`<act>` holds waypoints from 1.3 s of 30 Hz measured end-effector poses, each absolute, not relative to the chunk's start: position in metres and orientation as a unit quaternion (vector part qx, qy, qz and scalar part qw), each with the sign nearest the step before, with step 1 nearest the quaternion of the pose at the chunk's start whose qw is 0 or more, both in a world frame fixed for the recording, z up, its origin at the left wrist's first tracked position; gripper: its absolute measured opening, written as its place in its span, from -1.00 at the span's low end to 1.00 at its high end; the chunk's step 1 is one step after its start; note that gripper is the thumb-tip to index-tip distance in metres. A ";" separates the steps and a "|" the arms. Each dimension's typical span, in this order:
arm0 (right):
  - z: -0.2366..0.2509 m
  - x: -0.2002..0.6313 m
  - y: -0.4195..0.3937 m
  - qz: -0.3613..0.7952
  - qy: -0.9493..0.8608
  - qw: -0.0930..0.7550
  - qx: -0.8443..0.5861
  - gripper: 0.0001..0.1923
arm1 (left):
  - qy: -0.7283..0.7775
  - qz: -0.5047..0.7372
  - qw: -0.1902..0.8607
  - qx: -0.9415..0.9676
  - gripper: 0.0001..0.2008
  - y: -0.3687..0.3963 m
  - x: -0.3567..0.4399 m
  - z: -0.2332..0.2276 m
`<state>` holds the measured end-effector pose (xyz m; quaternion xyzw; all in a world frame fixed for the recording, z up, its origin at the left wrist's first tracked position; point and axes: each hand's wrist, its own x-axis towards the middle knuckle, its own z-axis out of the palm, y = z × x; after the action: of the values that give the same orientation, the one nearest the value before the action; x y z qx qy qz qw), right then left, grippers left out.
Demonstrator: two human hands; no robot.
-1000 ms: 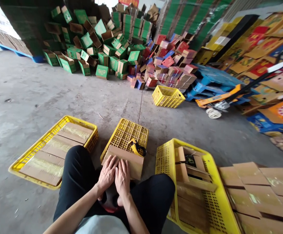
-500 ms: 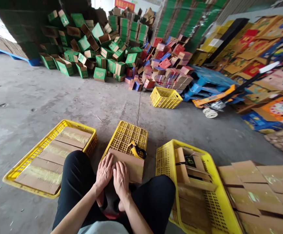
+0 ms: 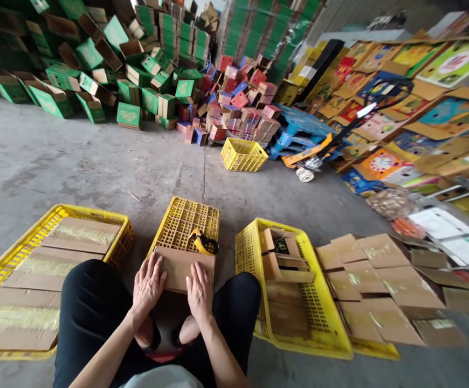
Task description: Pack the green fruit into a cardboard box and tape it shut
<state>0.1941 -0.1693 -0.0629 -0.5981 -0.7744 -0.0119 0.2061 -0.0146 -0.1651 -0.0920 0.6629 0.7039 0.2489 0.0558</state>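
A cardboard box (image 3: 178,265) rests on the near end of an upturned yellow crate (image 3: 188,213) between my knees. My left hand (image 3: 149,284) lies on the box's left side, fingers stretched out over its top. On the right side of the same box, my right hand (image 3: 200,288) presses with its fingers flat and slightly spread. Just beyond the box, a yellow and black tape dispenser (image 3: 205,243) sits on the crate. The box's underside and near face are mostly out of sight.
To the left stands a yellow crate (image 3: 126,237) of taped boxes. A deeper yellow crate (image 3: 331,323) with open cartons is on the right, beside stacked taped boxes (image 3: 388,280). Farther off are another yellow crate (image 3: 244,156), a pallet jack (image 3: 311,156) and heaped green cartons (image 3: 129,114).
My hands have moved apart, from close together at the box's left to opposite sides of it. The view has turned to the right.
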 end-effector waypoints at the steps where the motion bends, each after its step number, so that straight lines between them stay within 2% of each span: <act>1: -0.064 0.206 -0.170 -0.024 -0.769 0.208 -0.604 -0.49 | 0.702 0.252 0.056 0.664 -0.44 -0.165 -0.015 -0.093; 6: -0.068 0.240 -0.171 -0.039 -0.761 0.247 -0.598 -0.46 | 0.693 0.275 0.040 0.665 -0.42 -0.168 -0.004 -0.087; 9: -0.071 0.241 -0.171 -0.019 -0.758 0.270 -0.594 -0.42 | 0.636 0.263 0.038 0.725 -0.41 -0.174 0.014 -0.079; 14: -0.077 0.239 -0.185 0.009 -0.772 0.255 -0.582 -0.36 | 0.556 0.234 0.035 0.797 -0.35 -0.184 0.040 -0.078; 18: -0.086 0.232 -0.208 -0.005 -0.771 0.242 -0.589 -0.35 | 0.561 0.245 0.032 0.790 -0.45 -0.182 0.041 -0.084; 23: -0.085 0.217 -0.222 -0.017 -0.761 0.244 -0.602 -0.40 | 0.545 0.258 0.056 0.796 -0.55 -0.179 0.039 -0.084; 28: -0.073 0.213 -0.200 -0.030 -0.762 0.240 -0.601 -0.51 | 0.543 0.255 0.058 0.798 -0.60 -0.178 0.041 -0.077; 33: -0.066 0.206 -0.185 -0.061 -0.786 0.236 -0.568 -0.54 | 0.550 0.241 0.055 0.798 -0.54 -0.177 0.043 -0.070; 39: -0.063 0.194 -0.180 -0.020 -0.787 0.250 -0.563 -0.49 | 0.543 0.244 0.061 0.801 -0.47 -0.171 0.038 -0.069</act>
<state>0.1936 -0.1805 -0.0630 -0.5633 -0.7872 -0.0199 0.2502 0.0381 -0.1713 -0.0690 0.8009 0.5434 0.2441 0.0606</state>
